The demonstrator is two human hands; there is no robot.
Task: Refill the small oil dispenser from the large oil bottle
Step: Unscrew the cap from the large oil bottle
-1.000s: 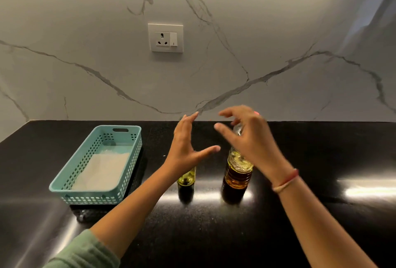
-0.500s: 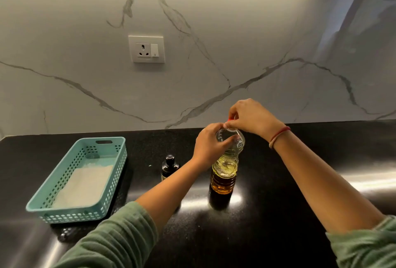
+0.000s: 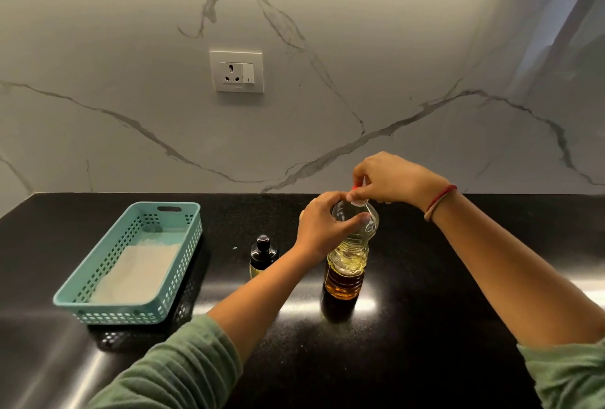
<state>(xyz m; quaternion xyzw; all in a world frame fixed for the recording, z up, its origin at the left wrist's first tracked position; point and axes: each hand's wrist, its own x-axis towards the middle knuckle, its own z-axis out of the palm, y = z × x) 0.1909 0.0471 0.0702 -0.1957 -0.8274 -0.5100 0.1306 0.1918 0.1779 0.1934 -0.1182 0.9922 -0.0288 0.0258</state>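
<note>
A large clear oil bottle (image 3: 345, 271), part full of golden oil, stands upright on the black counter (image 3: 425, 277). My left hand (image 3: 322, 227) grips its shoulder just under the neck. Above it my right hand (image 3: 389, 177) pinches the red cap (image 3: 354, 188) at the bottle's top; most of the cap is hidden by my fingers. The small oil dispenser (image 3: 263, 256), dark with a black pump top, stands to the left of the bottle, partly behind my left forearm.
A teal perforated basket (image 3: 176, 235) with a white cloth lying in it sits at the left of the counter. A marble wall with a socket (image 3: 236, 71) rises behind. Bright light reflections lie on the counter at the right.
Both hands came down from hovering open over the bottles. My left hand took hold of the large bottle's shoulder and my right hand closed on its cap. The view shifted right.
</note>
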